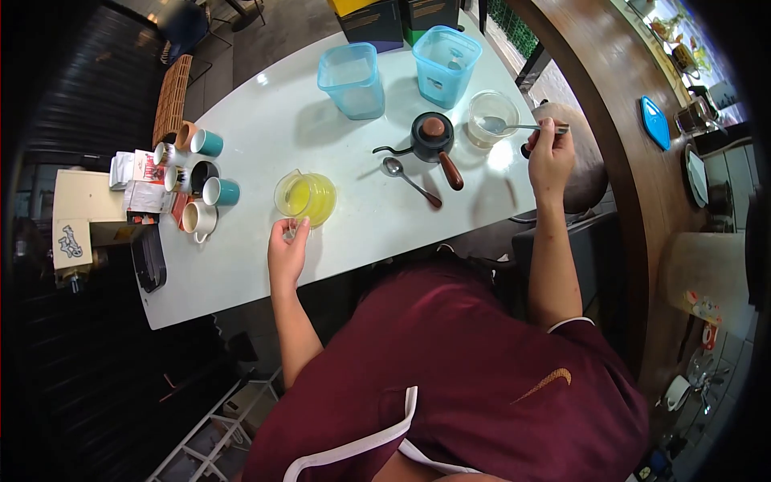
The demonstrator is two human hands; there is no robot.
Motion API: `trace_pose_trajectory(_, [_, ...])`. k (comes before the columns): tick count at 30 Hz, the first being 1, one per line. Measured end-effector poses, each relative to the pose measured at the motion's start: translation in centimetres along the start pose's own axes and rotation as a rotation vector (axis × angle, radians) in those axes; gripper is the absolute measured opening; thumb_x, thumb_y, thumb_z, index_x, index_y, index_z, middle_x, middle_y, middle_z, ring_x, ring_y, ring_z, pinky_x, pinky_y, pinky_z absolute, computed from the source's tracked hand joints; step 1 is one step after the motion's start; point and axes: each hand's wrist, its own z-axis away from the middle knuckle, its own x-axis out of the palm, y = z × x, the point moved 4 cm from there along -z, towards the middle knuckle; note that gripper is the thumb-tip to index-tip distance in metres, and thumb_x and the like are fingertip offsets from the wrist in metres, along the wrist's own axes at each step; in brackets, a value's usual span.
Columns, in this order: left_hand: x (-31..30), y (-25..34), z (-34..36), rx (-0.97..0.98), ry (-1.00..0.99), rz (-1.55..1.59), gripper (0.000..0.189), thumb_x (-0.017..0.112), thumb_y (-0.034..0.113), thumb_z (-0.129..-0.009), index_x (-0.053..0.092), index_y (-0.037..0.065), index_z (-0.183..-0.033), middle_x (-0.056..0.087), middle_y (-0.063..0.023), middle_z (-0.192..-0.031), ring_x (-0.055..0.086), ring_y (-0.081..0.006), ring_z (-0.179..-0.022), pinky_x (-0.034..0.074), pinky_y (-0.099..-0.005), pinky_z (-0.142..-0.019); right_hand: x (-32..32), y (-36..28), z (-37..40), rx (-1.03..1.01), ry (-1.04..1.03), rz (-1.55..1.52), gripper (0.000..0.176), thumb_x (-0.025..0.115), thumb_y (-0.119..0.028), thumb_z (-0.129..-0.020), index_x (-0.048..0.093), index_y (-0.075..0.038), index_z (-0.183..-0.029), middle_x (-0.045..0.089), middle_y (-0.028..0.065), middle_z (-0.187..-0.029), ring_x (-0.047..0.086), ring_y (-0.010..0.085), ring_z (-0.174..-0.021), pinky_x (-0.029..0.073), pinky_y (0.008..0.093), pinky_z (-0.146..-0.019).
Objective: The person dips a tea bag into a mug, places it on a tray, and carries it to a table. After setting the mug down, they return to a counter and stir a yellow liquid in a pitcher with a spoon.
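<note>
My left hand (289,249) is closed on the handle of a glass pitcher (320,201) holding yellow-green liquid, at the near side of the white table. In my right hand (551,157) is a spoon (520,126), gripped by its handle end. The spoon's bowl lies over a clear round container (493,108) at the table's right edge. Between the two hands stands a small black kettle (433,136) with a wooden lid knob, a side handle and a thin curved spout. A second spoon (411,182) with a brown handle end rests just in front of it.
Two light-blue plastic tubs (352,84) stand toward the back, before dark boxes (373,26). Several cups (221,191) and packets (148,197) crowd the left end of the white table (241,265). A wooden counter (610,120) runs along the right, with a stool (582,173) beside the table.
</note>
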Motion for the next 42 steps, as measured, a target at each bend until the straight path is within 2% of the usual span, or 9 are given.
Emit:
trace_pose_trajectory(8, [0.6, -0.5, -0.9, -0.160, -0.160, 0.135, 0.034, 0.064, 0.035, -0.088, 0.056, 0.003, -0.080, 0.055, -0.0011, -0.073, 0.052, -0.0104, -0.060, 0.042, -0.0253, -0.058, -1.3, -4.1, 1.1, -0.161, 0.054, 0.050, 0.022, 0.048, -0.019, -0.097, 0.057, 0.000, -0.090, 0.055, 0.0012, -0.063, 0.052, 0.0067, -0.056, 0.041, 0.0223, -0.052])
trace_pose_trajectory(13, [0.5, -1.6, -1.7, 0.043, 0.014, 0.022, 0.049, 0.073, 0.031, -0.082, 0.036, 0.008, -0.061, 0.033, 0.0042, -0.057, 0.030, -0.0086, -0.053, 0.029, -0.0266, -0.049, -0.5, -9.1, 2.4, -0.230, 0.043, -0.188, 0.019, 0.046, -0.016, -0.099, 0.052, 0.001, -0.093, 0.051, 0.0051, -0.066, 0.048, 0.0110, -0.059, 0.041, 0.0246, -0.057])
trace_pose_trajectory(26, [-1.5, 2.9, 0.2, 0.327, 0.057, -0.056, 0.061, 0.084, 0.025, -0.071, 0.027, 0.007, -0.059, 0.024, 0.0027, -0.055, 0.022, -0.0107, -0.054, 0.022, -0.0289, -0.046, 10.2, -14.6, 9.6, -0.078, -0.450, -0.571, 0.019, 0.038, -0.013, -0.100, 0.051, 0.002, -0.099, 0.052, 0.0089, -0.068, 0.050, 0.0137, -0.060, 0.043, 0.0254, -0.058])
trace_pose_trajectory(29, [-1.9, 3.9, 0.7, 0.285, 0.007, -0.082, 0.062, 0.085, 0.024, -0.070, 0.026, 0.008, -0.059, 0.024, 0.0045, -0.057, 0.022, -0.0087, -0.055, 0.022, -0.0274, -0.047, 10.8, -14.7, 11.6, -0.271, -0.549, -0.490, 0.020, 0.033, -0.010, -0.100, 0.047, 0.004, -0.104, 0.052, 0.0092, -0.069, 0.051, 0.0151, -0.061, 0.047, 0.0305, -0.062])
trace_pose_trajectory(30, [-1.9, 4.0, 0.7, 0.260, -0.018, -0.086, 0.062, 0.085, 0.025, -0.069, 0.027, 0.008, -0.058, 0.024, 0.0044, -0.056, 0.022, -0.0089, -0.055, 0.022, -0.0272, -0.047, 10.7, -14.0, 12.4, -0.351, -0.604, -0.511, 0.013, 0.040, -0.002, -0.094, 0.049, 0.005, -0.101, 0.054, 0.0109, -0.070, 0.054, 0.0194, -0.062, 0.048, 0.0334, -0.061])
trace_pose_trajectory(32, [-1.9, 3.9, 0.4, 0.236, -0.035, -0.101, 0.061, 0.085, 0.030, -0.068, 0.029, 0.007, -0.059, 0.029, 0.0015, -0.054, 0.025, -0.0116, -0.053, 0.026, -0.0290, -0.047, 11.3, -14.9, 13.4, -0.848, -0.824, -0.208, 0.010, 0.048, 0.005, -0.085, 0.051, 0.006, -0.095, 0.056, 0.0133, -0.072, 0.056, 0.0252, -0.064, 0.047, 0.0354, -0.060])
trace_pose_trajectory(35, [-2.0, 4.4, 0.4, 0.223, -0.053, -0.134, 0.060, 0.084, 0.035, -0.067, 0.032, 0.006, -0.059, 0.033, -0.0013, -0.052, 0.028, -0.0142, -0.051, 0.030, -0.0308, -0.047, 11.3, -15.9, 14.6, -1.050, -0.880, -0.198, 0.011, 0.053, 0.007, -0.078, 0.053, 0.006, -0.089, 0.057, 0.0142, -0.072, 0.056, 0.0283, -0.064, 0.047, 0.0381, -0.060])
trace_pose_trajectory(38, [-1.7, 4.8, 0.1, 0.277, -0.054, -0.113, 0.061, 0.085, 0.030, -0.068, 0.030, 0.007, -0.059, 0.029, 0.0021, -0.054, 0.025, -0.0114, -0.053, 0.026, -0.0287, -0.047, 10.1, -15.5, 13.3, -0.943, -0.756, -0.175, 0.009, 0.049, 0.006, -0.083, 0.051, 0.006, -0.091, 0.057, 0.0156, -0.072, 0.056, 0.0269, -0.062, 0.046, 0.0372, -0.059])
trace_pose_trajectory(42, [-0.9, 4.9, -0.2, 0.364, -0.074, -0.061, 0.061, 0.086, 0.024, -0.068, 0.028, 0.007, -0.059, 0.025, 0.0052, -0.057, 0.023, -0.0087, -0.055, 0.023, -0.0264, -0.047, 8.6, -13.7, 11.1, -0.137, -0.272, -0.620, 0.013, 0.041, -0.008, -0.094, 0.051, 0.000, -0.092, 0.052, 0.0082, -0.062, 0.052, 0.0182, -0.058, 0.042, 0.0336, -0.057])
